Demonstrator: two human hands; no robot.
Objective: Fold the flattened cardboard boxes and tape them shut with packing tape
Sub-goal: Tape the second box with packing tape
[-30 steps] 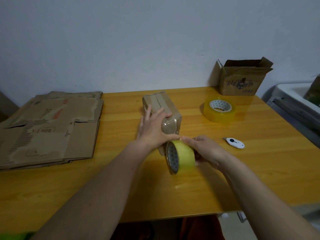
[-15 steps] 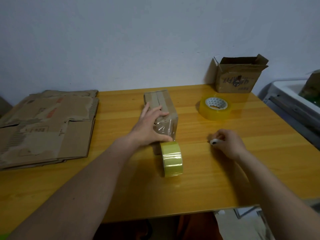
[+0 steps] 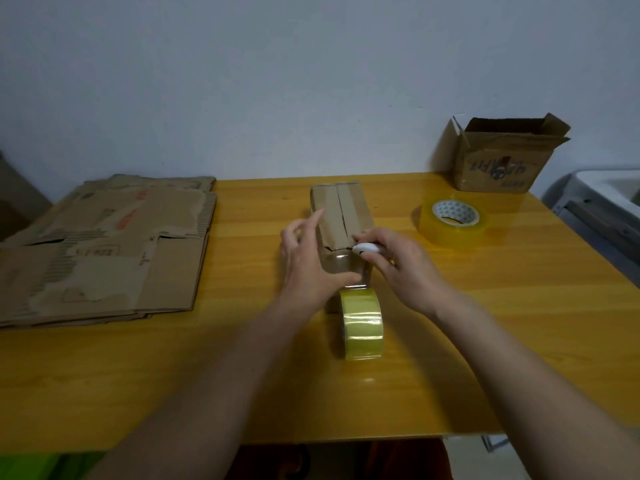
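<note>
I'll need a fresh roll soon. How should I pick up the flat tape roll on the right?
The flat roll lies on its side, core hole facing up, with bare table around it. Come from above: thumb into the core, fingers down the outer wall. The right hand is nearest, but holds the white cutter.

The near strip of the counter point(image 3: 207, 393) lay bare on both sides of the upright tape roll point(image 3: 363, 323), which stood touching the small box point(image 3: 343, 216) and blocked its near end. Both hands crowded that box. To the left a stack of flattened cardboard point(image 3: 104, 251) filled the counter's edge; to the right a flat tape roll point(image 3: 452, 225) and an open carton point(image 3: 502, 161) stood in the far corner, with open wood between them and the box
</note>
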